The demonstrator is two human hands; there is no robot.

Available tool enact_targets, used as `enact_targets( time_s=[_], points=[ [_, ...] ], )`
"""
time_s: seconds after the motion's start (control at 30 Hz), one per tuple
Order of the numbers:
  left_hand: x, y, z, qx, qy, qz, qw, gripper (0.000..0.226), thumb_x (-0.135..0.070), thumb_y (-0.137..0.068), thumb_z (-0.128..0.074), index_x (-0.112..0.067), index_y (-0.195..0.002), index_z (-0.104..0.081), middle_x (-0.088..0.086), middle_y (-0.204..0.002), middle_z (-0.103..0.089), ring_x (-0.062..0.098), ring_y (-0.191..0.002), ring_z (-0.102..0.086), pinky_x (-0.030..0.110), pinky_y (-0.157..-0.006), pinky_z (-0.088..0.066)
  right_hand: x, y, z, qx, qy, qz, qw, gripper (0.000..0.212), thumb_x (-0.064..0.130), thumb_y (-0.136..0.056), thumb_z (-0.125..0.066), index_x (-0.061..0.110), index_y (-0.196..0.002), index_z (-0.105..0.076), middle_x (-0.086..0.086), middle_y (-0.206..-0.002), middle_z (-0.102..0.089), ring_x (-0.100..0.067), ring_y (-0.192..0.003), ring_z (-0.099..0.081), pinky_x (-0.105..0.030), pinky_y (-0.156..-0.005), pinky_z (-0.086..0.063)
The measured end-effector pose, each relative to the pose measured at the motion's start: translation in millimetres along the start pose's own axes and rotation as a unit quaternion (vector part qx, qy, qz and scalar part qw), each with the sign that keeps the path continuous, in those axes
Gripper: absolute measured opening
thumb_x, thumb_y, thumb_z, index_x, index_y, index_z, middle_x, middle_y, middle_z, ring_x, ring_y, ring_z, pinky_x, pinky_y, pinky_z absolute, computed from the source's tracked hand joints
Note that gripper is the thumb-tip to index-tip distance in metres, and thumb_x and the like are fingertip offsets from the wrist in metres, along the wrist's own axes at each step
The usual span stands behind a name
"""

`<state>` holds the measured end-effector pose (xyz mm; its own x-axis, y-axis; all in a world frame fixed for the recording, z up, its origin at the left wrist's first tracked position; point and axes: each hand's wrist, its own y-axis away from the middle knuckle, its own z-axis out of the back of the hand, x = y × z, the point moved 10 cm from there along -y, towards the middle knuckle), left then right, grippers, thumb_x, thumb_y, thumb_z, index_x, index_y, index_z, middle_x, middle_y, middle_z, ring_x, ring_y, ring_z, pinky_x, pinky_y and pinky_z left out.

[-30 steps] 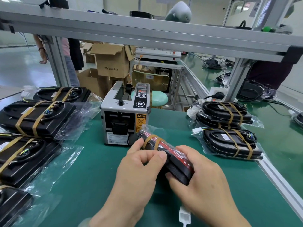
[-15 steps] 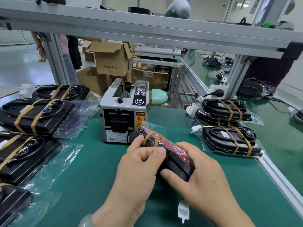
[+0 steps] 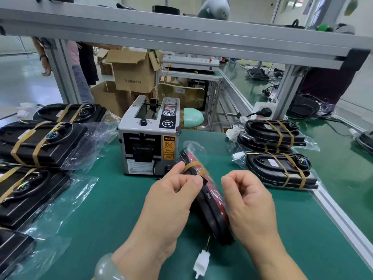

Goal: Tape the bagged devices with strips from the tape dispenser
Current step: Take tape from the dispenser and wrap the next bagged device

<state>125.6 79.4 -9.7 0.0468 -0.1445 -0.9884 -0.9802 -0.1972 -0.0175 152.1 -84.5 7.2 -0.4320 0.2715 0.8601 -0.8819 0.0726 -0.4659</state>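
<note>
Between L hand (image 3: 171, 203) & R hand (image 3: 248, 199): device (image 3: 212, 201) on edge, pinched at tape (image 3: 193, 164) by L; R curled, nothing seen in it. Press strip ends flat w/ thumb (image 3: 176, 168), keep bag (image 3: 193, 144) taut; next strip from dispenser (image 3: 148, 136) just ahead.

The left hand (image 3: 171, 201) pinches a bagged device (image 3: 212, 203), held on edge above the bench (image 3: 105, 209), at its tape bands (image 3: 194, 165). The right hand (image 3: 249, 201), fingers curled, sits just right of it. The dispenser (image 3: 148, 138) stands just beyond. Taped devices (image 3: 280, 172) lie right and left.
</note>
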Motion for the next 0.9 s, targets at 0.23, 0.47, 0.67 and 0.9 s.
enact_targets(
  time_s=[0.23,0.47,0.67,0.9],
  points=[
    [-5.7,-3.0,-9.1,0.055,-0.061,-0.005,0.997,0.028,-0.021,-0.085,-0.064,-0.025,-0.058,-0.07,-0.015,-0.132,-0.057,-0.027,-0.121,-0.033,0.02,-0.099,-0.028,-30.8,-2.3,14.8,-0.041,-0.04,-0.13,0.99,0.021,0.042,-0.093,-0.055,0.034,-0.075,-0.063,0.008,-0.045,-0.045,-0.007,-0.043,-0.037,-0.024,-0.046,-0.032],
    [-4.5,-1.8,-8.9,0.067,-0.147,-0.02,0.987,0.017,-0.027,-0.081,-0.068,-0.027,-0.065,-0.073,-0.03,-0.134,-0.045,-0.028,-0.119,-0.032,0.013,-0.093,-0.028,-43.6,5.5,6.0,-0.021,-0.101,-0.215,0.971,0.032,0.038,-0.097,-0.046,0.019,-0.077,-0.061,0.006,-0.042,-0.042,-0.007,-0.038,-0.038,-0.02,-0.037,-0.034],
    [-10.6,-1.9,-13.2,0.093,-0.232,-0.019,0.968,0.021,-0.028,-0.084,-0.069,-0.034,-0.064,-0.072,-0.035,-0.129,-0.035,-0.014,-0.131,-0.031,-0.002,-0.08,-0.021,-37.0,5.1,5.2,-0.011,-0.08,-0.196,0.977,0.031,0.038,-0.096,-0.047,0.025,-0.073,-0.062,0.006,-0.043,-0.044,-0.008,-0.04,-0.039,-0.026,-0.047,-0.034],
    [-10.3,-4.7,-15.2,0.1,-0.258,-0.014,0.961,0.02,-0.026,-0.083,-0.07,-0.029,-0.063,-0.073,-0.032,-0.129,-0.036,-0.013,-0.132,-0.031,-0.011,-0.072,-0.023,-36.4,4.0,2.7,0.004,-0.075,-0.194,0.978,0.03,0.038,-0.097,-0.046,0.036,-0.072,-0.062,0.006,-0.043,-0.045,-0.01,-0.041,-0.04,-0.029,-0.049,-0.036]
  ],
)
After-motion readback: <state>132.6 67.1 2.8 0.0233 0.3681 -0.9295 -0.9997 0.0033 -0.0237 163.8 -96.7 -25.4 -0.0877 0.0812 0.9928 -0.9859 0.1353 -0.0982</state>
